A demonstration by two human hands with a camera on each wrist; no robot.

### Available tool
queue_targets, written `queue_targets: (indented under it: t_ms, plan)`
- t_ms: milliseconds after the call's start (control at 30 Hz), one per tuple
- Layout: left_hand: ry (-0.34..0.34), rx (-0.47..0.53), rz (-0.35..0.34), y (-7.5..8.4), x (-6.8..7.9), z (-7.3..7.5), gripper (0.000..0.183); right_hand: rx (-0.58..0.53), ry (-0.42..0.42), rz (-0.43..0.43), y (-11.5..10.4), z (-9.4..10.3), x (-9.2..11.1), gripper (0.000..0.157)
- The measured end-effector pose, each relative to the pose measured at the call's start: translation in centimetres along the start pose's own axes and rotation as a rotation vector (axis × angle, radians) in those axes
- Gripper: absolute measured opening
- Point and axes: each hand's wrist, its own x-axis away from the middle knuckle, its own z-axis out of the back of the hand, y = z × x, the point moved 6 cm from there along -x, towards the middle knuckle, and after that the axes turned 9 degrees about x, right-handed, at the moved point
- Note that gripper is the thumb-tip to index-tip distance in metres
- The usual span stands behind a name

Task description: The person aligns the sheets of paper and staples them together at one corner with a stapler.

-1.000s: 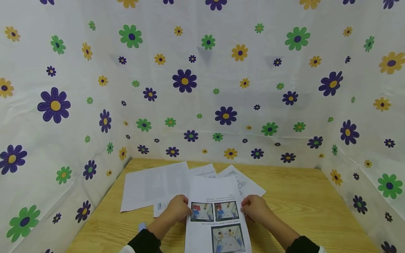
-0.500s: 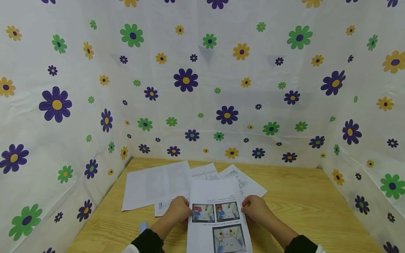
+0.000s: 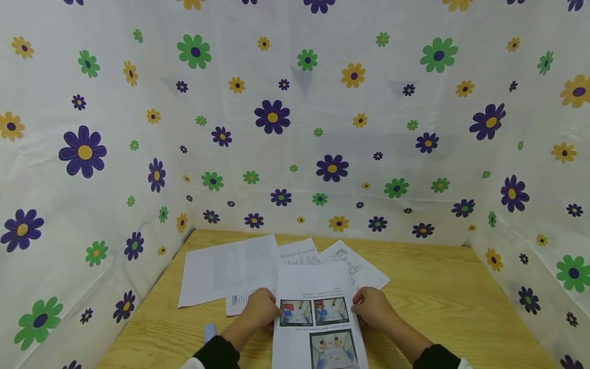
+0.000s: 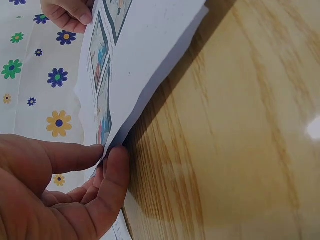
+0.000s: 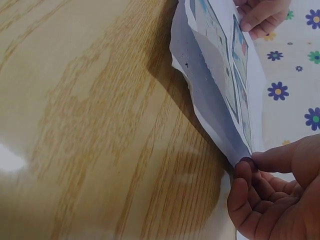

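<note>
Printed sheets of paper (image 3: 301, 346) with three colour pictures are held up off the table between both hands. My left hand (image 3: 260, 309) pinches their left edge between thumb and fingers. At the right edge, my right hand (image 3: 374, 306) pinches them the same way. The right wrist view shows more than one layer of paper (image 5: 205, 90), with a gap between the layers along the near part. In the left wrist view the lower edge of the paper (image 4: 150, 65) stands above the wood, casting a shadow.
On the wooden table (image 3: 442, 297), behind the held sheets, lie a nearly blank sheet (image 3: 226, 269), a text page (image 3: 299, 251) and a page with line drawings (image 3: 359, 266), partly overlapping. A small light-blue object (image 3: 209, 332) lies by my left forearm. A flowered curtain (image 3: 322, 133) surrounds the table.
The far edge of the held sheets has dropped slightly toward me. Both hands keep their grip almost in place, and the head view has shifted a little.
</note>
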Motion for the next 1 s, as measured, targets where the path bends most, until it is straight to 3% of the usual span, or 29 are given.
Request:
queue_targets:
  t_ms: [433,700,1000]
  plan:
    - [0.060,-0.049,-0.065,0.22,0.32,0.21,0.020,0.036,0.009,0.010,0.18,-0.24,0.15,0.009]
    - [0.028,-0.047,-0.008,0.32,0.61,-0.02,0.022,0.051,0.007,0.008,0.24,-0.18,0.53,0.011]
    - [0.024,-0.059,-0.019,0.40,0.66,-0.08,0.020,0.066,0.023,-0.039,0.83,0.29,0.47,0.012]
